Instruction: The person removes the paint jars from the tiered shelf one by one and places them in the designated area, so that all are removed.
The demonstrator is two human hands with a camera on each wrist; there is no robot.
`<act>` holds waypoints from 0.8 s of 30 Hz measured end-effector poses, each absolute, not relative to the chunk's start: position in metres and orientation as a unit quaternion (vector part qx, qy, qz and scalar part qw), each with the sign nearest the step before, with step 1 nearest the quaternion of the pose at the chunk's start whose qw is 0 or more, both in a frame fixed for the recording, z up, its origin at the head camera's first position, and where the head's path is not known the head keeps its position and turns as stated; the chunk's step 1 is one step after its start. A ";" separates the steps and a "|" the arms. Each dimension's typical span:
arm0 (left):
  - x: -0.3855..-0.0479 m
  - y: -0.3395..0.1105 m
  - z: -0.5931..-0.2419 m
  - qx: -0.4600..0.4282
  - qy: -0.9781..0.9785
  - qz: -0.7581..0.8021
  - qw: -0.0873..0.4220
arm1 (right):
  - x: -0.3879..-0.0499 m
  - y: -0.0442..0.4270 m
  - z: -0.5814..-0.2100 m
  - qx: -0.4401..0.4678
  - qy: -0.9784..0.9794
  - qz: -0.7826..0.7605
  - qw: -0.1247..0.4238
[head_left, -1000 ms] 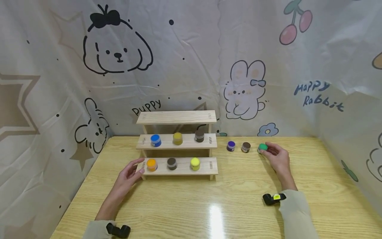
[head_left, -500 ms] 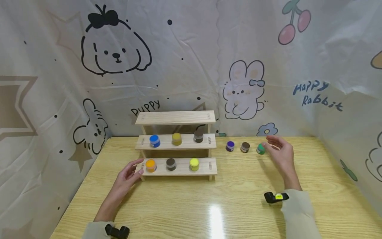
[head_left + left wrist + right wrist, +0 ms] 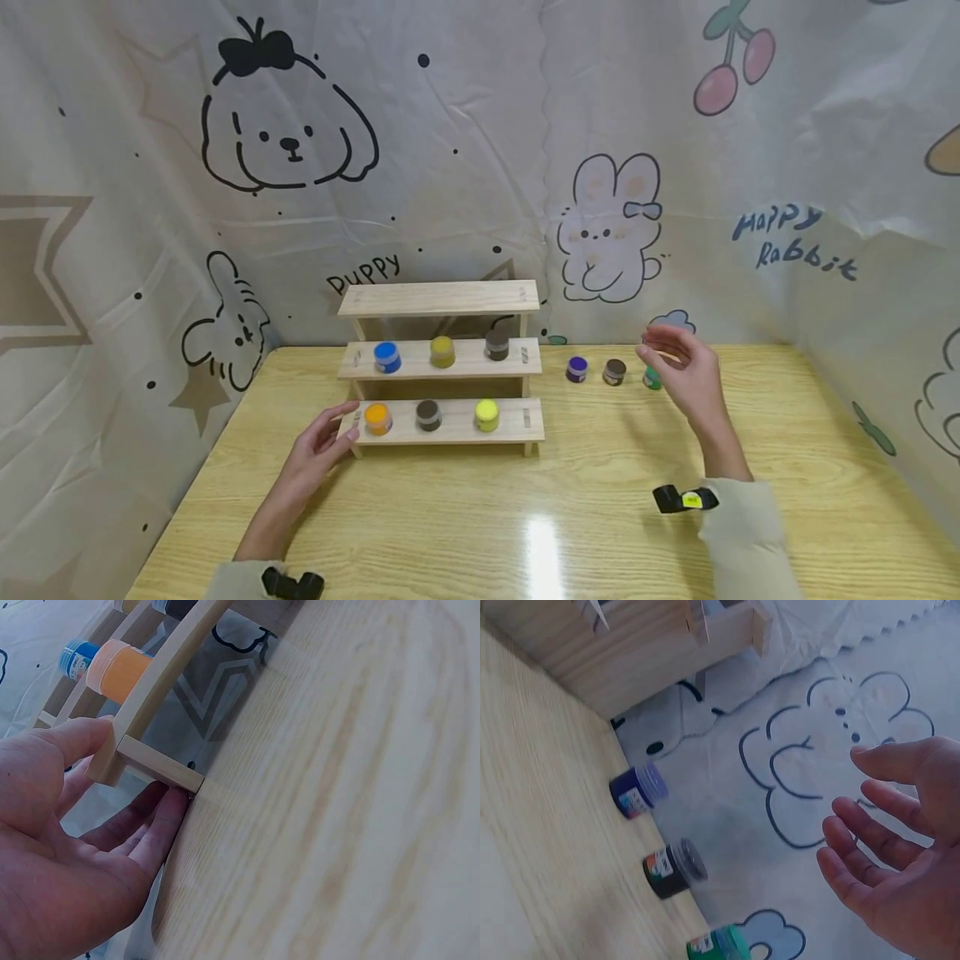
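Observation:
At the left end of a three-tier wooden shelf, my left hand grips the lowest tier; in the left wrist view the thumb lies on the board end, with fingers by its leg. The bottom tier bears an orange jar, a dark jar and a yellow jar. Empty and with fingers loosely bent, my right hand hovers over a green jar, partly hiding it. Left of that stand a brown-black jar and a purple jar, also in the right wrist view.
On the middle tier are a blue jar, a dull yellow jar and a dark jar. The top tier bears nothing. Behind the table hangs a printed cloth.
My right hand has let go of the green jar, drawn off to the right, then moved back left and upward above it. My left hand stays at the shelf.

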State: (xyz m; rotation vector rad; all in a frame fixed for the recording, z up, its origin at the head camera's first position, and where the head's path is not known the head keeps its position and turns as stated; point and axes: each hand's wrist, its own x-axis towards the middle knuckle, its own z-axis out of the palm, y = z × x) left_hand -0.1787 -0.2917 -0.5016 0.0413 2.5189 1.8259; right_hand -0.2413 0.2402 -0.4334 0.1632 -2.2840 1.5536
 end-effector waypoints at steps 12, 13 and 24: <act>-0.178 -0.293 -0.501 0.007 0.801 0.598 0.026 | -0.237 0.207 -0.426 0.131 -0.784 0.580 0.175; -0.178 -0.293 -0.501 0.007 0.801 0.598 0.026 | -0.236 0.204 -0.426 0.136 -0.780 0.586 0.172; -0.177 -0.292 -0.499 0.007 0.809 0.587 0.020 | -0.233 0.169 -0.428 0.176 -0.768 0.597 0.152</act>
